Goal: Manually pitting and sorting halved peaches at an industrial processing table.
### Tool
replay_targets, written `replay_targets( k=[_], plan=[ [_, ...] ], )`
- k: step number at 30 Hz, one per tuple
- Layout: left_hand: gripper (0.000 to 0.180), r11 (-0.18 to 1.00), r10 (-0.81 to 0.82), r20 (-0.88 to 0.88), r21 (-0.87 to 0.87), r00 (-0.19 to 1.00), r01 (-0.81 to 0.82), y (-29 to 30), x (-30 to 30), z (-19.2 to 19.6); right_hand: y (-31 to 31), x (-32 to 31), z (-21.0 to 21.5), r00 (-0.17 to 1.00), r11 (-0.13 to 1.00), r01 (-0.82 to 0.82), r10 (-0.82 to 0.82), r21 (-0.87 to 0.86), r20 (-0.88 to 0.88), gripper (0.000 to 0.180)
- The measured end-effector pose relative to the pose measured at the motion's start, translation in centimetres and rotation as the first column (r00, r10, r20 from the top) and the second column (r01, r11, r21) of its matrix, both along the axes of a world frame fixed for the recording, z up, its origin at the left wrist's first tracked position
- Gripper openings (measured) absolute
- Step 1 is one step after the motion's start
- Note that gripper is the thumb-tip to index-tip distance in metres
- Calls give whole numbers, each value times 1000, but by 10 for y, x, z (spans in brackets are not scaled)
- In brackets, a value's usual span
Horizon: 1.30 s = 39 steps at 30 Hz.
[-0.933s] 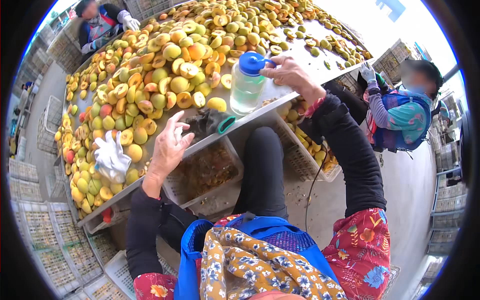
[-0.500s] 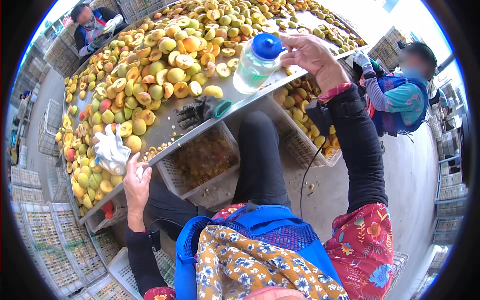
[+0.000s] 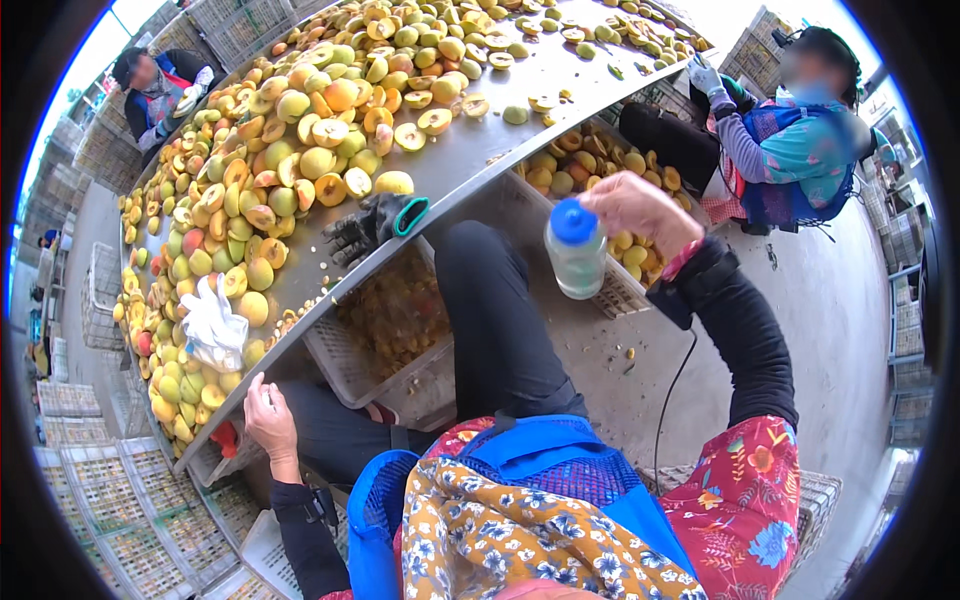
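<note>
My right hand [image 3: 640, 210] pinches the top of a clear plastic water bottle [image 3: 578, 265] beside its blue cap. The bottle hangs nearly upright off the table's near edge, in front of a crate of fruit. At the table's lower left edge is my left hand [image 3: 272, 425], its fingers loosely bent and a little apart; a small whitish patch shows by the fingertips. Past it, a white glove [image 3: 213, 325] lies on the fruit. A dark glove with a green cuff [image 3: 375, 225] rests at the metal table's [image 3: 455, 165] edge.
Halved and whole yellow-green fruit [image 3: 290, 150] covers much of the table. Beneath the edge stand a crate of scraps [image 3: 385, 325] and a crate of fruit [image 3: 640, 255]. One co-worker [image 3: 800, 160] sits at right, another [image 3: 160, 90] at far left. Stacked crates [image 3: 120, 500] line the left.
My right hand has brought the bottle off the table, toward me and to the right. My left hand has shifted slightly down along the edge. The view has also moved a little.
</note>
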<state>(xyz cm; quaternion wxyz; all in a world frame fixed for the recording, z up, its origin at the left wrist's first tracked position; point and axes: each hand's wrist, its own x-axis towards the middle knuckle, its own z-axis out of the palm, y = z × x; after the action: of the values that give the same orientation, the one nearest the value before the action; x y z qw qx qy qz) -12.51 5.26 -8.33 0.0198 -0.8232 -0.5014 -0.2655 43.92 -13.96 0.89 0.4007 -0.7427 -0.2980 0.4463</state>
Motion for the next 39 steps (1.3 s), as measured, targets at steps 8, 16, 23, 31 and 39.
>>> replay_targets(
  k=[8, 16, 23, 31, 39],
  plan=[
    [28, 993, 109, -66, -30, 992, -112, -7, -15, 2, 53, -8, -152, 957, 966, -232, 206, 115, 203, 18],
    [22, 978, 175, -205, -78, 963, -194, -10, 2, 12, 148, -1, -246, 869, 946, -221, 80, 238, 487, 17],
    [20, 978, 163, -266, -86, 950, -192, -6, 8, 16, 196, 14, -305, 937, 658, -210, -76, 723, 341, 25],
    [20, 969, 189, -334, -90, 924, -231, -3, 12, 20, 268, 12, -303, 988, 650, -93, -31, 754, 149, 27],
    [15, 950, 236, -297, -131, 925, -284, 2, 15, 15, 206, 42, -265, 985, 719, -149, 46, 678, 169, 26]
  ],
)
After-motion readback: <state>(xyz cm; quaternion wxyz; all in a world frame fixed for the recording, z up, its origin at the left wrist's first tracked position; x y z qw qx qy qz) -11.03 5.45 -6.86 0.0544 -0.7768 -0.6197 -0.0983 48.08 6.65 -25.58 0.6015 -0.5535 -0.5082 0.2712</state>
